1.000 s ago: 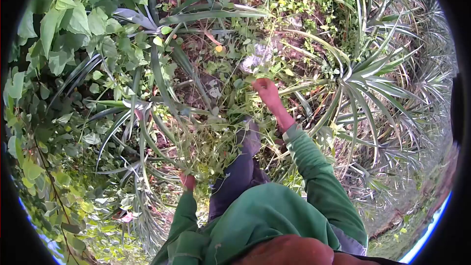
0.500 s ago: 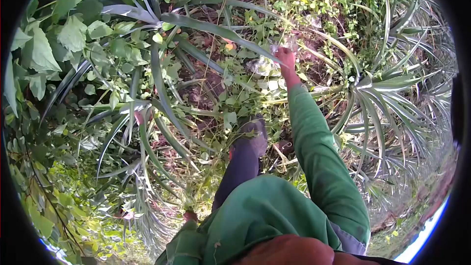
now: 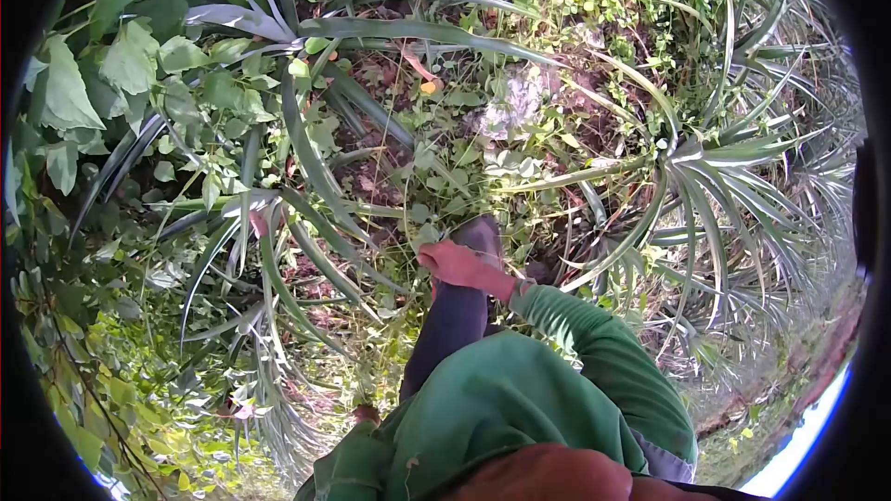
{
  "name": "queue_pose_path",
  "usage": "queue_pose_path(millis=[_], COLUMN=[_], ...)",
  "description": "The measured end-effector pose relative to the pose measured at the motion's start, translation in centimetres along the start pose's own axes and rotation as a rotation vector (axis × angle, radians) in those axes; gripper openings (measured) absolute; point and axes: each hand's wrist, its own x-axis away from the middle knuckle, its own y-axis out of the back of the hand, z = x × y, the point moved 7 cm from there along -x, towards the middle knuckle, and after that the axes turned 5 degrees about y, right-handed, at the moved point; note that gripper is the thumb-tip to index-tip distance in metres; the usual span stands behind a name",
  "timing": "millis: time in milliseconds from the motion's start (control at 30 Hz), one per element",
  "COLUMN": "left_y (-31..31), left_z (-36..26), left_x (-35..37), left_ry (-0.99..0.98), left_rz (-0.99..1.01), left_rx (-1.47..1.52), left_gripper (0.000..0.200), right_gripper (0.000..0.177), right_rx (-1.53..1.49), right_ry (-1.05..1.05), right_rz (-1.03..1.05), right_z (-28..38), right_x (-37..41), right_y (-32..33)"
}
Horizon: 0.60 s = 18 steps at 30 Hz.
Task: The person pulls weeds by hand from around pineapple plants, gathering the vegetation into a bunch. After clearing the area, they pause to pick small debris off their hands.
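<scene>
My right hand (image 3: 452, 263) is closed in front of my lower leg, its fingers turned left beside thin leafy vines (image 3: 429, 230). Whatever is pinched in it is too small to make out. Low down, my left hand (image 3: 365, 414) shows only in part, closed at the base of a tuft of green weeds (image 3: 364, 384). Just beyond my right hand stands my dark boot (image 3: 480, 234) among low creepers. A long-leaved spiky plant (image 3: 264, 199), like a pineapple plant, grows left of my hands.
More spiky plants stand at the right (image 3: 687, 158) and upper left (image 3: 295, 42), their long leaves arching across the ground. Broad-leaved foliage (image 3: 70, 93) fills the left edge. A pale sunlit patch (image 3: 515, 107) lies ahead, with low creepers around it.
My right hand has drawn back from the pale patch ahead, down and left to my lower leg, with the elbow bending. The long leaf it was beside has swung upward. My left hand stays about where it was.
</scene>
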Motion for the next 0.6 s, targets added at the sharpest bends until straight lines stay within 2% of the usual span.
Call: queue_pose_path(millis=[33,100,167,233,300,333,367,400,467,533,567,600], left_y=[-0.1,-0.5,-1.1,-1.9,-2.1,-2.2,-2.2,-2.4,-2.3,-2.3,-2.3,-2.1], left_z=[0.1,0.4,0.9,0.7,0.2,0.1,-0.1,-0.3,-0.4,-0.7,-0.7,-1.0], left_x=[0.1,0.3,0.6,1.0,1.1,1.2,1.2,1.2,1.4,1.5,1.6,1.7], left_ry=[0.027,0.085,0.115,0.11,0.107,0.103,0.103,0.107,0.102,0.106,0.106,0.104], left_rz=[-0.032,-0.121,-0.242,-0.318,-0.362,-0.375,-0.384,-0.385,-0.402,-0.406,-0.407,-0.41], left_rx=[0.093,0.362,0.679,0.847,0.934,0.963,0.983,0.995,1.038,1.059,1.071,1.077], left_gripper=[0.053,0.054,0.055,0.056,0.057,0.057,0.058,0.058,0.059,0.06,0.061,0.062], right_gripper=[0.027,0.032,0.037,0.037,0.035,0.042,0.05,0.059,0.067,0.069,0.065,0.056], right_rx=[0.005,0.205,0.119,0.094,0.008,0.027,0.16,0.283,0.392,0.387,0.545,0.546], right_ry=[0.001,0.159,0.181,-0.046,-0.119,-0.291,-0.278,-0.194,-0.283,-0.318,-0.277,-0.161], right_rz=[0.0,0.456,0.281,0.172,-0.276,-0.442,-0.634,-0.734,-0.739,-0.729,-0.807,-0.677], right_z=[0.2,1.7,2.1,-0.3,-2.7,-5.6,-6.9,-8.3,-12.7,-12.6,-15.2,-19.4], right_x=[0.0,0.3,-1.2,-4.6,-7.1,-8.4,-9.6,-11.2,-14.9,-17.5,-19.2,-22.1], right_y=[0.0,-2.8,1.7,8.0,16.7,20.3,23.9,27.0,31.4,33.6,34.0,33.6])
